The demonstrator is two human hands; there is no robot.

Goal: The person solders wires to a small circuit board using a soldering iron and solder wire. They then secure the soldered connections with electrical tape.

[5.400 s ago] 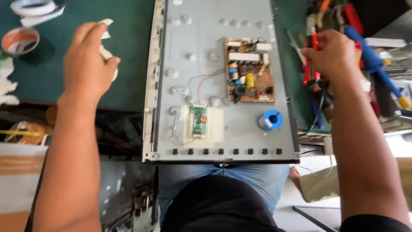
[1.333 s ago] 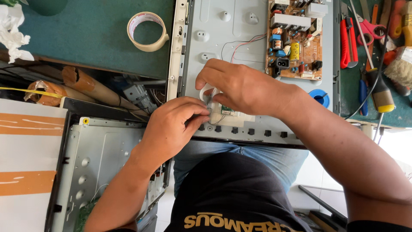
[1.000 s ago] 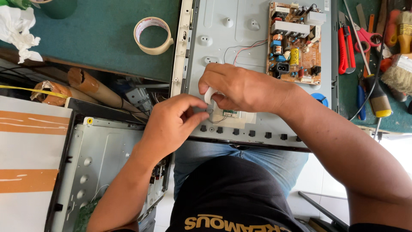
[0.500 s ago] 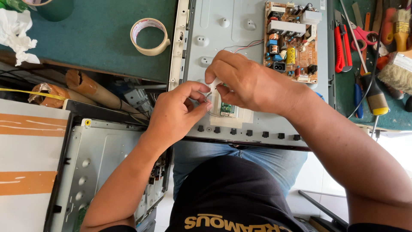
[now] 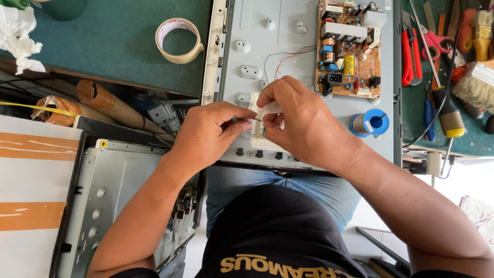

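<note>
The white strip (image 5: 268, 109) is pinched in the right hand (image 5: 303, 123) over the grey metal panel (image 5: 288, 36), while the left hand (image 5: 206, 136) nips a thin wire (image 5: 248, 119) taut beside it, both steadying the join near the circuit board (image 5: 350, 49) on the green surface (image 5: 103, 46).

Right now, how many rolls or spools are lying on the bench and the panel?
2. A roll of beige tape lies on the green bench mat, left of the metal panel. A blue spool sits on the panel, below the circuit board. Others may be hidden among the tools.
</note>
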